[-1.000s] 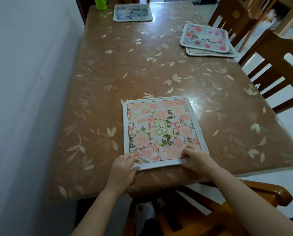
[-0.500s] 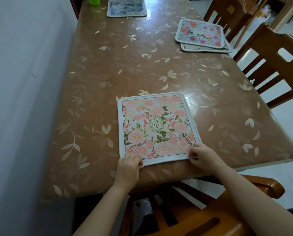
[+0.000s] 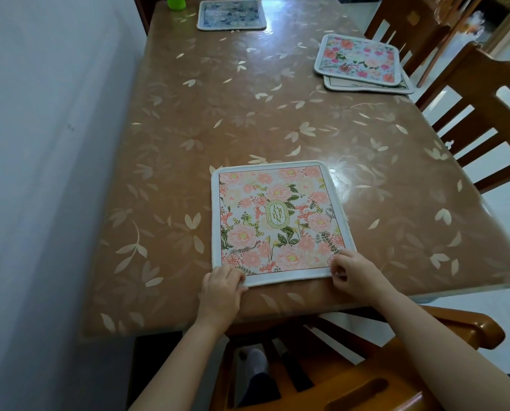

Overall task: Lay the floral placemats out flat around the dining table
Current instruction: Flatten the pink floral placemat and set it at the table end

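Note:
A pink floral placemat (image 3: 277, 221) with a white border lies flat on the near end of the brown table (image 3: 248, 120). My left hand (image 3: 222, 287) pinches its near left corner. My right hand (image 3: 353, 272) pinches its near right corner. A blue floral placemat (image 3: 231, 13) lies flat at the far end. At the right edge, a pink-and-blue floral placemat (image 3: 359, 59) rests stacked on another placemat (image 3: 369, 86), of which only the edge shows.
A green cup (image 3: 175, 1) stands at the far left corner. A white wall (image 3: 40, 173) runs along the table's left side. Wooden chairs (image 3: 479, 114) stand at the right side, and another chair (image 3: 337, 366) is tucked under the near edge below my arms.
My hands have stayed at the mat's near corners while the mat straightened, its edges squarer to the table. The view has shifted slightly.

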The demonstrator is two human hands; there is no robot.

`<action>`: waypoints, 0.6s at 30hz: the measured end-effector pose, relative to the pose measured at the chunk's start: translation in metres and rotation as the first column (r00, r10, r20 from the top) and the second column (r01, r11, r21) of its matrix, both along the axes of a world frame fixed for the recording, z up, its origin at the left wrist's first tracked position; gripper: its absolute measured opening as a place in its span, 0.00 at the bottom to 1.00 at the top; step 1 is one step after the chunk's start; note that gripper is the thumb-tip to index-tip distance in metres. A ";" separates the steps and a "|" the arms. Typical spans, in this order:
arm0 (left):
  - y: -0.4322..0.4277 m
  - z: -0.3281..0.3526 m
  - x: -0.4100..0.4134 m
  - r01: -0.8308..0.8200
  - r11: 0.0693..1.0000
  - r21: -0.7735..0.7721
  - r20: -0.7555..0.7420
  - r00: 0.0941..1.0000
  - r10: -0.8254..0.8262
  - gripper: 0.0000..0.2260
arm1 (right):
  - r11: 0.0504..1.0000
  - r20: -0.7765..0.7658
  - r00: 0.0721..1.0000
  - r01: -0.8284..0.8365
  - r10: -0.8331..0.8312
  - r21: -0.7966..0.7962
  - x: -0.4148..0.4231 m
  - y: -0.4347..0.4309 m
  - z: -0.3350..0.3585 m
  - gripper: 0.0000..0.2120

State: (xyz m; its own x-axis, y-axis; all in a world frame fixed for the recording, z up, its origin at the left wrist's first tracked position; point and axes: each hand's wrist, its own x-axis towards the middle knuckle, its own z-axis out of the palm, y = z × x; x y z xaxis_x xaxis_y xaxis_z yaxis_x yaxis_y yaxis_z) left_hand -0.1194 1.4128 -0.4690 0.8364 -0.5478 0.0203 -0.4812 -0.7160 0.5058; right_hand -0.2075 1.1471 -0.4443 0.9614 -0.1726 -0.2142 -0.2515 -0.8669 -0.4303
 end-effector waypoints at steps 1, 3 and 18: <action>-0.001 0.000 0.001 0.009 1.000 0.000 -0.001 1.000 -0.009 0.08 | 1.000 0.006 1.000 0.003 -0.003 0.004 0.000 0.000 0.000 0.01; -0.001 0.000 0.001 0.019 1.000 -0.001 -0.001 1.000 -0.019 0.08 | 1.000 0.013 1.000 0.000 0.000 -0.004 0.000 -0.001 -0.001 0.01; 0.019 -0.001 0.003 -0.007 0.999 0.048 0.037 0.999 0.005 0.11 | 0.997 -0.031 0.996 -0.080 0.080 -0.019 0.006 0.016 0.003 0.03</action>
